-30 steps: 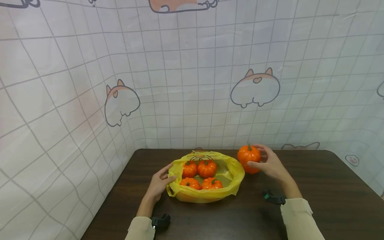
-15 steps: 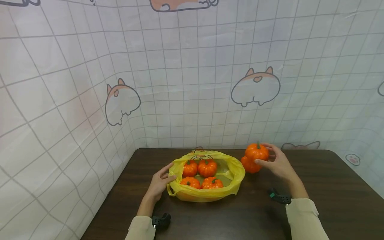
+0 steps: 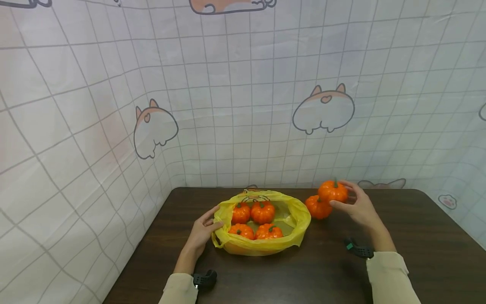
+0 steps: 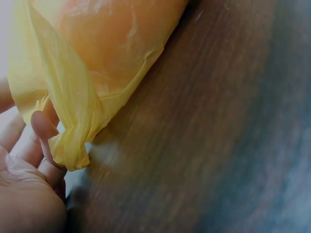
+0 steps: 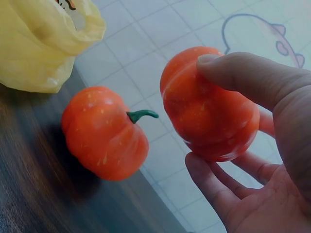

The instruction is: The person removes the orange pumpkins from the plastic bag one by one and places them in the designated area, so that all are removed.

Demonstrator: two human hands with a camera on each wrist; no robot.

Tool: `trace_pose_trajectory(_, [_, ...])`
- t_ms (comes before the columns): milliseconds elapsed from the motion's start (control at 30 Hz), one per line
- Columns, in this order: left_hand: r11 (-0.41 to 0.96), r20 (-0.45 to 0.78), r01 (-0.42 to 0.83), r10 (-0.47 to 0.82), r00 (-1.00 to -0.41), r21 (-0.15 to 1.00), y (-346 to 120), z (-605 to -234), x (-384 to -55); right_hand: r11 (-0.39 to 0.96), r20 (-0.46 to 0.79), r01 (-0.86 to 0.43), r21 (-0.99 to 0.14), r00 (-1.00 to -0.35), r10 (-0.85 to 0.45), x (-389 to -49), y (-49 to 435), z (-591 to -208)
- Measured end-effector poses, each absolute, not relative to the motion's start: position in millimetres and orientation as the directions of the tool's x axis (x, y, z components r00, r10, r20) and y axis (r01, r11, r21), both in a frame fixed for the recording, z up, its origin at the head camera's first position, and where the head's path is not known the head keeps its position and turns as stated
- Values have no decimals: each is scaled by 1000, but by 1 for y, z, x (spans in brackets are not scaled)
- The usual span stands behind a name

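Note:
A yellow plastic bag (image 3: 305, 221) stands on the table with its mouth spread, and several small orange pumpkins (image 3: 263, 212) sit inside. At the bag's left edge, my left hand (image 3: 198, 236) holds the plastic; the left wrist view shows the thumb against a gathered yellow handle (image 4: 77, 131). To the right of the bag, my right hand (image 3: 360, 207) grips another small pumpkin (image 5: 209, 111) between thumb and fingers, raised off the table. Just left of that one, a further pumpkin (image 5: 104, 133) with a green stem rests on the tabletop, close to the bag's right side.
The dark wooden table (image 3: 265, 278) ends at the back against a white gridded cloth (image 3: 258, 126) with cartoon dog prints. The same cloth hangs along the left side. Black wrist cameras (image 3: 205, 278) are strapped to both wrists.
My right hand has moved right with its pumpkin, away from the bag. The pumpkin on the table, mostly hidden behind it before, now shows. The left hand and bag stay put.

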State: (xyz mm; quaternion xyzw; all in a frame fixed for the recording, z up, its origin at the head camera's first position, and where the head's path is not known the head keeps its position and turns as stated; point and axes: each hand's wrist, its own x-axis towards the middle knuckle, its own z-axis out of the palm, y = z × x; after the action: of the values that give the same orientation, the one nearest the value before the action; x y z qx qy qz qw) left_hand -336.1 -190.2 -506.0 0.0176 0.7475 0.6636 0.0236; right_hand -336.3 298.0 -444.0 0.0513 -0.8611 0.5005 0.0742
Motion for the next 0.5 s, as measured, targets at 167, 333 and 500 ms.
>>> trace_pose_trajectory(167, [116, -19, -13, 49, -999, 993, -189, -506, -336, 485, 171, -139, -863, -985, 22, -337, 302, -449])
trace_pose_trajectory(333, [105, -22, -16, 52, -998, 994, -190, -506, -335, 478, 165, -115, -871, -984, 64, -336, 303, -452])
trace_pose_trajectory(500, [103, -27, -22, 51, -998, 994, -190, -506, -335, 471, 189, -122, -874, -977, 99, -335, 306, -456])
